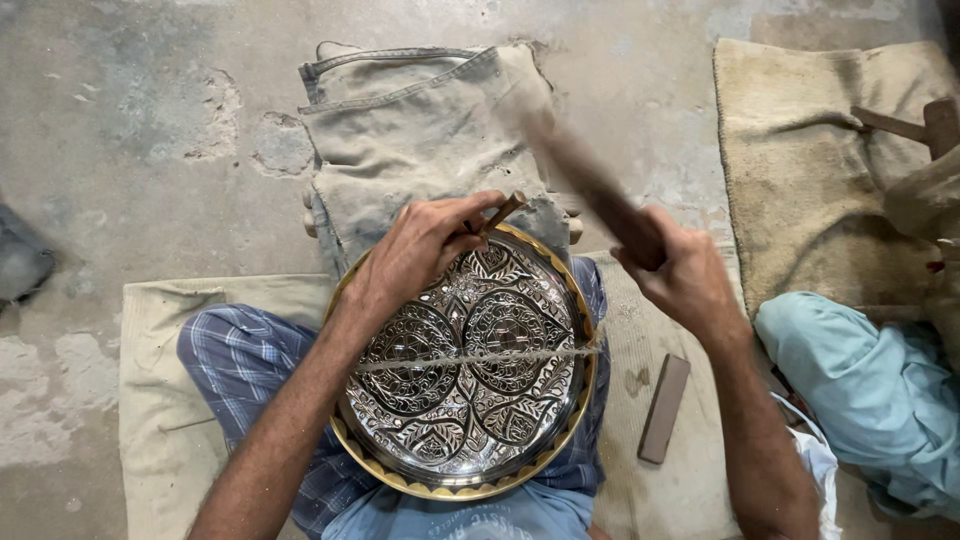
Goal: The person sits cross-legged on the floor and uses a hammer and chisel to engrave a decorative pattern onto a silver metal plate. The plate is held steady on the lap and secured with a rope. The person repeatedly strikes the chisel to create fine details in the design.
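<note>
A rough concrete floor [150, 130] carries a beige mat [160, 420] and folded denim cloth [420, 140]. A round engraved metal tray [465, 365] rests on the person's lap, a string [480, 356] across it. The left hand [425, 245] is closed around a small chisel [503, 211] at the tray's far rim. The right hand [685, 275] grips a blurred hammer [590, 180]. A flat stone [664, 408] lies beside the tray.

No packages, labels, signs or screens (none anywhere)
</note>
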